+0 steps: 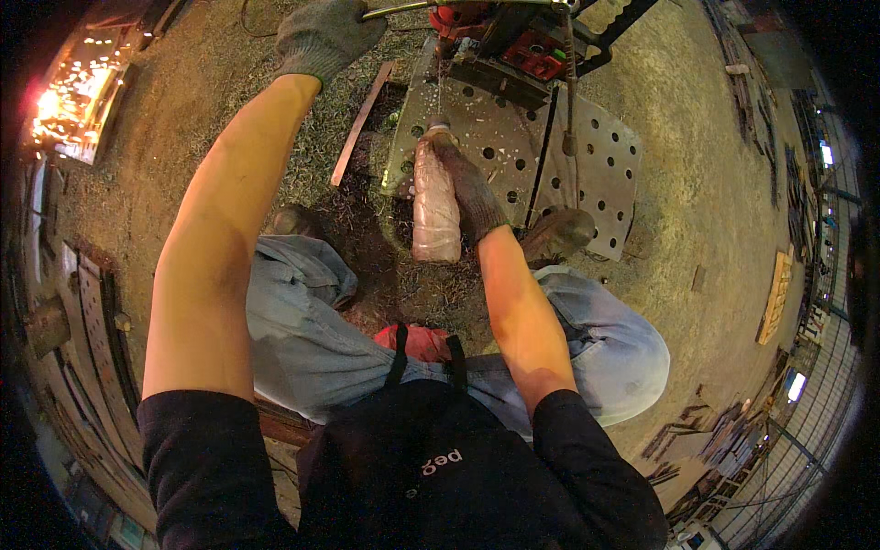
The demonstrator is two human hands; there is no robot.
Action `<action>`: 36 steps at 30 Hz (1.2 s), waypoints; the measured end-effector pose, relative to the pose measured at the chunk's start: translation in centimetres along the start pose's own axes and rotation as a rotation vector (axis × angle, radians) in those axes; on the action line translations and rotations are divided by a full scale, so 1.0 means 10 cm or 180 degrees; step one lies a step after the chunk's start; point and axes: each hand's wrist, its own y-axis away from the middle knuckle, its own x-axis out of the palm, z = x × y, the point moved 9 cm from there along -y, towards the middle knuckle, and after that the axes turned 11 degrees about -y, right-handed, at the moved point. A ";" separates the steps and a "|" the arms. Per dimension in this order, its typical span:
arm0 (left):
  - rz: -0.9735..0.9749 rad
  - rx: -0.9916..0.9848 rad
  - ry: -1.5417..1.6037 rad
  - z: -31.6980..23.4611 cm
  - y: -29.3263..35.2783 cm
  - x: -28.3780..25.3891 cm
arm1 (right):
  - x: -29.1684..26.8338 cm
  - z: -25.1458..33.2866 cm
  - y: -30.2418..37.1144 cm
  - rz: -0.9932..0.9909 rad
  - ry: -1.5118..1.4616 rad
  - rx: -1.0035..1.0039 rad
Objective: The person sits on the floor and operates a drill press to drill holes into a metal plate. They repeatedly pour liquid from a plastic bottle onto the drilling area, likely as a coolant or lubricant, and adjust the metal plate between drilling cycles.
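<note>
We hold a crinkled, translucent plastic bottle (434, 206), cloudy and greyish, its neck over a metal plate (417, 96) pierced with round holes, near a red-and-black machine (513, 73). Our right grip (465, 179), gloved in dark knit, clamps the bottle, forearm (518, 302) stretched forward; our left grip (328, 38), in grey knit, reaches farther, closed on a metal lever (417, 7).

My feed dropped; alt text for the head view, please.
A gloved right hand points a translucent plastic bottle toward a red drilling machine over perforated steel plates; the gloved left hand grips a metal handle. Sparks fly at far left.
</note>
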 end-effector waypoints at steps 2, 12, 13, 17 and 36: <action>0.0091 -0.0202 -0.0006 0.09 0.06 -0.13 | 0.14 0.02 0.06 0.0058 -0.0093 0.0025; -0.0005 -0.0223 0.0175 0.11 0.05 -0.08 | 0.24 0.12 0.21 0.0118 -0.0060 -0.0011; -0.0022 -0.0216 0.0199 0.11 0.05 -0.08 | 0.25 0.12 0.22 0.0099 -0.0050 0.0075; 0.0084 -0.0315 0.0258 0.07 0.11 -0.15 | 0.12 0.06 0.08 0.0068 -0.0096 -0.0076; 0.0035 -0.0302 0.0325 0.09 0.09 -0.12 | 0.33 0.09 0.20 0.0391 -0.0688 -0.0087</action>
